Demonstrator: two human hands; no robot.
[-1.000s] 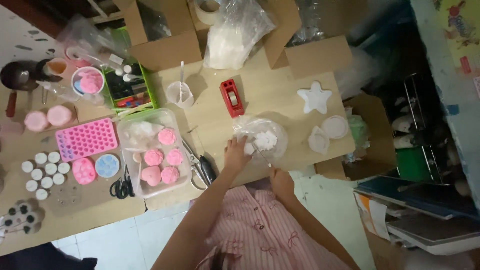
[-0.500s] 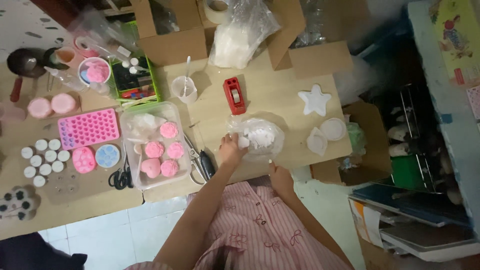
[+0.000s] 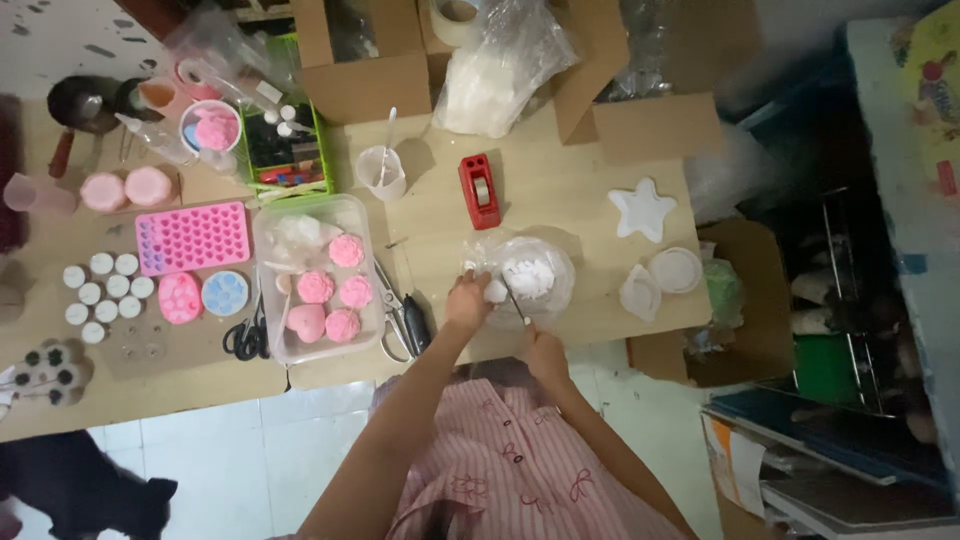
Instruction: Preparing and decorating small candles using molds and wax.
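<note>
Fingers (image 3: pixel 478 290) of our left hand (image 3: pixel 468 303) pinch a clear bag (image 3: pixel 530 272) of white bits.
Our right hand (image 3: pixel 543 350) grips a thin stick (image 3: pixel 516 303); a red tape holder (image 3: pixel 479 192) stands behind.

One view only: a head-worn camera, positioned above the work surface and aimed almost straight down. The wearer's pink striped shirt (image 3: pixel 500 465) fills the near bottom centre, with both forearms extending away from the lens toward the wooden table (image 3: pixel 560 200). The left hand (image 3: pixel 468 300) and right hand (image 3: pixel 545 352) sit near frame centre, at moderate distance; small items are resolved only coarsely. Coverage runs from the pink moulds (image 3: pixel 192 237) at far left to the shelving (image 3: pixel 850 290) at right. Cardboard boxes (image 3: pixel 365 85) mark the far edge at the top. White floor tiles (image 3: pixel 240 450) show at near left. No second view overlaps it.
</note>
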